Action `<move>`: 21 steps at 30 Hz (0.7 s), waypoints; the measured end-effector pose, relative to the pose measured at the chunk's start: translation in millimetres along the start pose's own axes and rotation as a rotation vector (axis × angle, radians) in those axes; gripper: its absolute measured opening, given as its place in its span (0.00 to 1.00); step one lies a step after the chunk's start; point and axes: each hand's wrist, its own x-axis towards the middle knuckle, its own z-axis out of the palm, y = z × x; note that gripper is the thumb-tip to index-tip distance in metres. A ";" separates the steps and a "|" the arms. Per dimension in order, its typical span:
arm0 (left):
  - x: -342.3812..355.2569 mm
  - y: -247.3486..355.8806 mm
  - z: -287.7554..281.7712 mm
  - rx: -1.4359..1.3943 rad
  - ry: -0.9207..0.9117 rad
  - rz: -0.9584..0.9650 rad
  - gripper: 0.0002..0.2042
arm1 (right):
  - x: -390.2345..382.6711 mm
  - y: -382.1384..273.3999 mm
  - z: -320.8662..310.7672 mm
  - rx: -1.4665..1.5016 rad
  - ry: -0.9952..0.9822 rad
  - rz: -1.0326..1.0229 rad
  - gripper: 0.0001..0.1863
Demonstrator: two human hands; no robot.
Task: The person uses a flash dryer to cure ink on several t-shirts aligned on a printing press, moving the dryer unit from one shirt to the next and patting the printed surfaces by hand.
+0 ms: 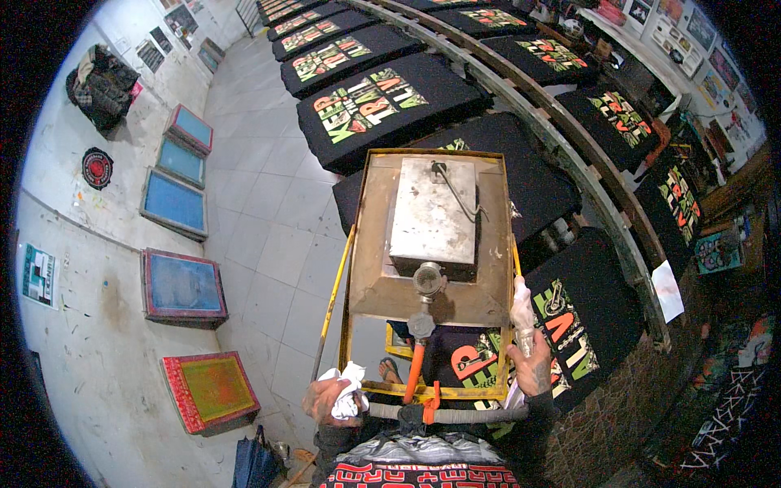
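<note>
In front of me stands a metal heater hood (447, 294) with a pale box (435, 213) on top, set in a yellow frame (431, 394). A grey-wrapped bar (480, 416) crosses the frame's near end. My left hand (325, 400) is closed on a crumpled white cloth (351, 386) at the frame's near left corner. On the right side, my right hand (533, 363) is wrapped around a padded handle (523, 313) with pale wrapping. Beneath and beside the frame lies a black T-shirt (602, 317) with a green and orange print. The hood partly hides another black shirt (496, 171).
Rows of printed black shirts (390, 102) on boards run into the distance, split by a long metal rail (537, 122). Framed screens (185, 285) lean along the left wall. A tiled floor (268, 236) lies between. A dark blue umbrella (257, 459) stands at lower left.
</note>
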 end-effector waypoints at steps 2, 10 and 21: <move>-7.5 -12.9 -5.9 -0.166 -0.071 -0.049 0.25 | 1.3 -1.5 3.8 0.013 -0.011 0.002 0.23; -15.5 -29.6 8.3 0.067 0.154 0.168 0.23 | 3.7 9.6 3.4 0.002 -0.015 0.020 0.25; -31.8 -61.6 -19.5 -0.226 -0.476 0.093 0.36 | 0.7 0.4 4.6 -0.005 0.010 -0.042 0.18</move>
